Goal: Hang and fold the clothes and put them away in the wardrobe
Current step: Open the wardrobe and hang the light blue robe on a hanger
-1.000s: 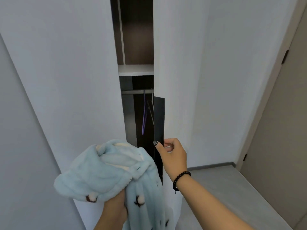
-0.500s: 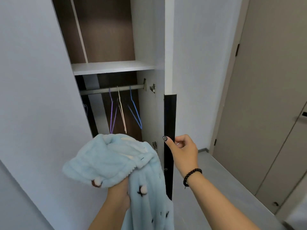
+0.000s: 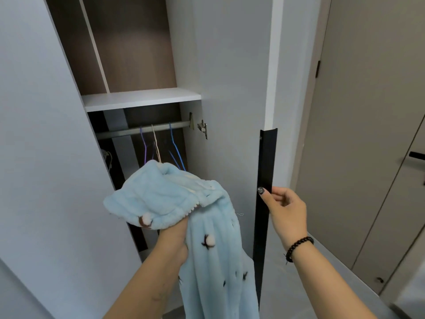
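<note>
- The left hand [image 3: 176,240], at about 6 o'clock in the head view, grips a bunch of the light blue fleece garment [image 3: 202,226]; its fingers are curled into the fabric and mostly hidden by it.
- The garment is held in front of the open wardrobe: one part is heaped above the hand toward 11 o'clock, and the rest hangs down toward 5 o'clock, out of the bottom edge. Small white and brown cotton-boll figures dot the fleece.
- The right hand [image 3: 284,211], at about 3 o'clock from the garment, pinches the black handle strip [image 3: 264,180] on the edge of the wardrobe door [image 3: 232,88]; the thumb lies on the near face of the strip and the fingers curl behind the edge.
- A black bead bracelet [image 3: 299,247] circles the right wrist.
- Inside the wardrobe, at about 11 o'clock from the garment, a white shelf [image 3: 140,99] sits above a metal rail [image 3: 142,130].
- Three bare wire hangers hang on the rail: a purple hanger [image 3: 144,143], a pale hanger [image 3: 156,143] and a blue hanger [image 3: 176,148].
- A beige room door [image 3: 372,134] stands at 3 o'clock, well apart from the wardrobe.
</note>
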A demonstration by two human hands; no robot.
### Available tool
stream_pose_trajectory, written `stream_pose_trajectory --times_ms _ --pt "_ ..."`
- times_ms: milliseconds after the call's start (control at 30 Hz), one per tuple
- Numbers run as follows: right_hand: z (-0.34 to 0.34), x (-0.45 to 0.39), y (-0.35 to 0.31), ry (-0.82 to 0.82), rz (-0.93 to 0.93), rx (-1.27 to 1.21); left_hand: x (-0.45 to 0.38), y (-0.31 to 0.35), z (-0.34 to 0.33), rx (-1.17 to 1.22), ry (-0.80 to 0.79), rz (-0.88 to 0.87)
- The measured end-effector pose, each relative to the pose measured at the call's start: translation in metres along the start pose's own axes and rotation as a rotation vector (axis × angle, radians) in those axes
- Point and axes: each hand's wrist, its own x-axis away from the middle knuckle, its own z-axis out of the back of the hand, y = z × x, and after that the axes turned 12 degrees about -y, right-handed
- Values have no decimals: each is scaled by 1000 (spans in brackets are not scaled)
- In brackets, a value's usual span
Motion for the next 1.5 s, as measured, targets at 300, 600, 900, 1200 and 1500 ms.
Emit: stream_pose_trajectory --times_ms 300,600,900,1200,1500 --pt "-53 54 -34 -212 346 339 -10 7 -17 -13 -41 206" --pt "-110 35 -3 -585 152 328 -23 50 8 -88 -223 147" --pt "-142 7 44 -528 -335 -193 -82 91 46 -981 -530 516" --pt "-204 -15 56 -572 -501 -372 -155 108 175 -1501 -362 191" --pt "-259 -24 75 -585 -571 -359 -229 104 255 -2445 -600 -135"
